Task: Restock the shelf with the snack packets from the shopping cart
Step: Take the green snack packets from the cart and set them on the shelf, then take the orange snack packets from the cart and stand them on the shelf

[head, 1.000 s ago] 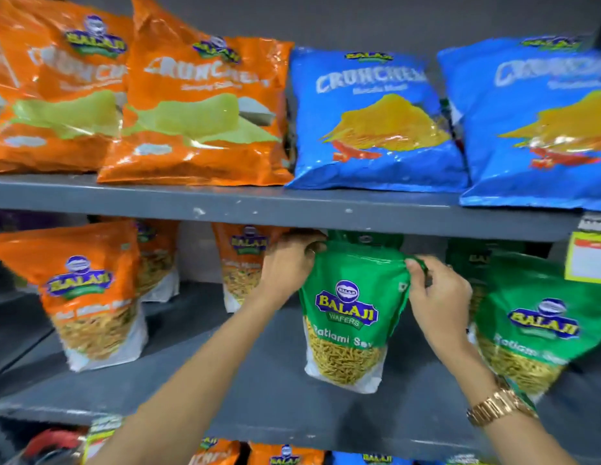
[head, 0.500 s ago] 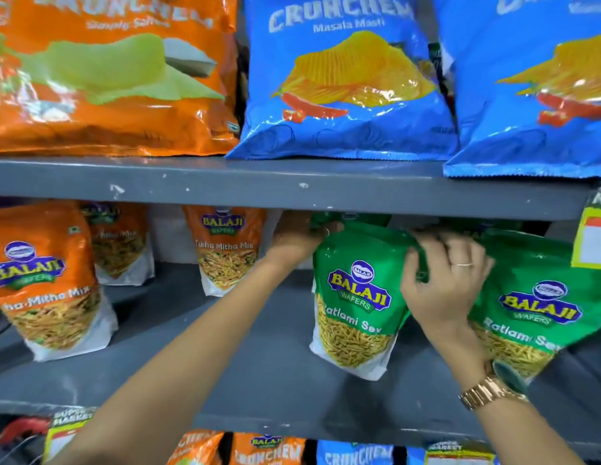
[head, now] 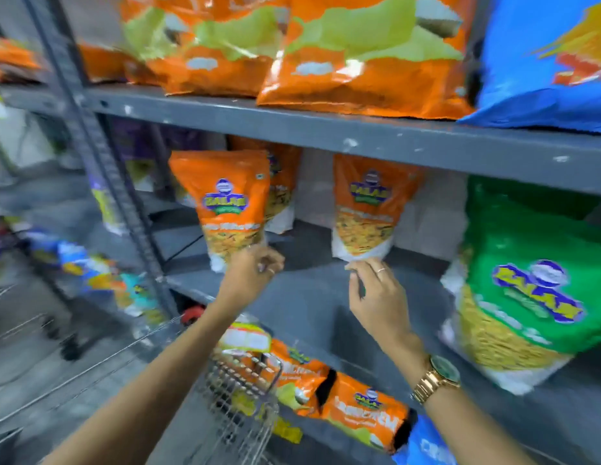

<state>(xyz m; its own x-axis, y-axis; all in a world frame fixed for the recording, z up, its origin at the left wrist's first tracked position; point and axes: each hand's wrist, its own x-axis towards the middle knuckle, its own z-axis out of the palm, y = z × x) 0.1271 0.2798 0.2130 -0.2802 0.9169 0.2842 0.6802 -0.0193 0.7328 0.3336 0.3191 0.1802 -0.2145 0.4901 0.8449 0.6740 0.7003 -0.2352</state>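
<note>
I'm seeing a gold watch with a dark green face sitting at lower right, its link band catching the light. A yellow label with a white panel is hanging low in the middle, too blurred for me to read. Just to its upper left a small red thing is poking out; I can't tell what it is. A perforated grey post is slanting down the left side, and grey floor is showing beyond it.
</note>
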